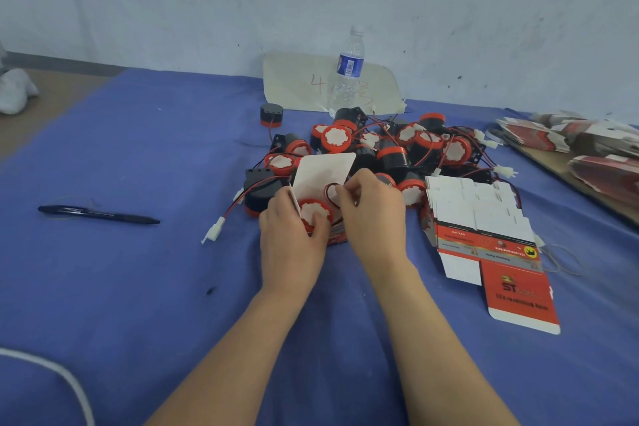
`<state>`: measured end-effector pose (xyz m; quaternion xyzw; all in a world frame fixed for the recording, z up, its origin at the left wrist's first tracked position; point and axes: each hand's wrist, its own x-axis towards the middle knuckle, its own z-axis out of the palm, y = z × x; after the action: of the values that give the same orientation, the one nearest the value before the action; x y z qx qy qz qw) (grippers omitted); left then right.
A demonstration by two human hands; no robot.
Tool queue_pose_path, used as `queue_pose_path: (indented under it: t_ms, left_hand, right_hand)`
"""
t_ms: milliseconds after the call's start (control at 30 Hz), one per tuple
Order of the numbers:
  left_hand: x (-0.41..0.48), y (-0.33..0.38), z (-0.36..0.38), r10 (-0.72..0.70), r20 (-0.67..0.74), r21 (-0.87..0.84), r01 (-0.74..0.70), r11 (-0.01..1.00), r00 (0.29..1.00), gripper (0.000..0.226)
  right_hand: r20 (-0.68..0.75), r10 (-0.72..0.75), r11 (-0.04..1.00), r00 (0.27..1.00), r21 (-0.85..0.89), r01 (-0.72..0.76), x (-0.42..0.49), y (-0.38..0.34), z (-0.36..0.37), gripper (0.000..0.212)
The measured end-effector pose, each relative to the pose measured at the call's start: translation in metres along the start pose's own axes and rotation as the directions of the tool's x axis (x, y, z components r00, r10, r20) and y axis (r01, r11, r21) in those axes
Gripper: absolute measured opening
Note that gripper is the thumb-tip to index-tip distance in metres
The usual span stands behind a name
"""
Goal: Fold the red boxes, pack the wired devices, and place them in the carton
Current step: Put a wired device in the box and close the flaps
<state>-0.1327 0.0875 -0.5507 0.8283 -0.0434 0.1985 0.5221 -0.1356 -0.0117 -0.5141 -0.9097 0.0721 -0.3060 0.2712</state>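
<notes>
Now my left hand [294, 239] grips the red box [321, 175], a wired device [315, 213] seated inside — my right hand [371, 214], just beside, pinches its looped wire [331, 191].

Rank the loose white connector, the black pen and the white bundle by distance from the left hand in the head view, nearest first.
From the left hand, which grips the red box:
1. White connector: just left of it, on the blue cloth.
2. Black pen: farther left on the cloth.
3. White bundle: far left and back, beyond the cloth.
</notes>
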Motion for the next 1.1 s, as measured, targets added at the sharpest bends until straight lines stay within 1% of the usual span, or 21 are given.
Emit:
queue_pose_path:
  t_ms: [67, 233, 333, 400, 433, 500, 567, 633, 700, 767, 833, 900, 1000, 1067, 1100]
  left_hand:
    - [-0.001, 0.001, 0.000, 0.002, 0.006, 0.016, -0.002, 1.000, 1.000, 0.035]
    - [-0.003, 0.002, 0.000, 0.001, 0.026, 0.045, -0.002, 0.999, 1.000, 0.040]
    - [-0.003, 0.002, -0.001, -0.009, 0.023, 0.042, 0.008, 0.999, 1.000, 0.039]
    - [-0.003, 0.001, -0.001, -0.014, 0.023, 0.037, 0.013, 0.999, 1.000, 0.038]
    - [-0.003, 0.001, -0.001, -0.017, 0.023, 0.031, 0.017, 0.999, 1.000, 0.037]
    - [-0.002, 0.000, 0.000, -0.021, 0.021, 0.015, 0.020, 1.000, 1.000, 0.036]
    - [-0.002, 0.000, 0.000, -0.018, 0.016, 0.014, 0.018, 1.000, 1.000, 0.036]
    - [-0.002, 0.001, 0.000, -0.015, 0.018, 0.026, 0.015, 1.000, 1.000, 0.038]
    - [-0.002, 0.001, 0.000, -0.013, 0.020, 0.034, 0.012, 0.999, 1.000, 0.039]
    - [-0.003, 0.002, 0.000, -0.013, 0.023, 0.035, 0.012, 0.999, 1.000, 0.039]
    - [-0.002, 0.002, 0.000, -0.020, 0.027, 0.029, 0.019, 0.999, 0.999, 0.039]
    - [-0.003, 0.002, 0.000, -0.020, 0.030, 0.014, 0.019, 1.000, 0.999, 0.038]
    - [-0.003, 0.001, -0.001, -0.016, 0.029, -0.002, 0.017, 1.000, 0.999, 0.035]
    - [-0.003, 0.001, -0.001, -0.012, 0.037, 0.002, 0.011, 1.000, 0.999, 0.036]
    - [-0.003, 0.001, -0.001, -0.007, 0.042, 0.000, 0.007, 1.000, 0.999, 0.037]
  right_hand:
    - [0.033, 0.021, 0.997, 0.999, -0.079, -0.018, 0.001, -0.001, 0.005, 0.015]
    - [0.049, 0.030, 0.970, 0.998, -0.242, -0.017, 0.002, 0.000, 0.010, 0.013]
    - [0.100, -0.017, 0.951, 0.995, -0.305, 0.047, 0.003, 0.002, 0.008, 0.023]
    - [0.155, -0.058, 0.929, 0.986, -0.354, 0.110, 0.000, 0.004, 0.007, 0.035]
    - [0.174, -0.067, 0.929, 0.982, -0.348, 0.125, -0.001, 0.006, 0.006, 0.040]
    - [0.213, -0.055, 0.956, 0.976, -0.271, 0.113, -0.004, 0.009, 0.002, 0.044]
    - [0.256, -0.059, 0.967, 0.965, -0.225, 0.119, -0.003, 0.012, -0.001, 0.038]
    - [0.260, -0.063, 0.966, 0.964, -0.228, 0.125, -0.002, 0.012, -0.001, 0.031]
    - [0.203, -0.038, 0.980, 0.978, -0.184, 0.076, -0.002, 0.009, 0.002, 0.022]
    - [0.158, 0.018, 0.995, 0.987, -0.096, -0.003, -0.003, 0.004, 0.005, 0.011]
    - [0.183, 0.087, 0.996, 0.979, -0.023, -0.085, -0.001, 0.003, 0.006, 0.004]
    - [0.233, 0.142, 0.985, 0.962, 0.066, -0.161, 0.002, 0.006, 0.004, 0.005]
    - [0.304, 0.145, 0.964, 0.942, 0.169, -0.203, 0.006, 0.012, -0.002, 0.009]
    - [0.334, 0.134, 0.967, 0.933, 0.161, -0.196, 0.007, 0.013, -0.004, 0.016]
    - [0.336, 0.136, 0.974, 0.932, 0.126, -0.187, 0.008, 0.012, -0.003, 0.020]
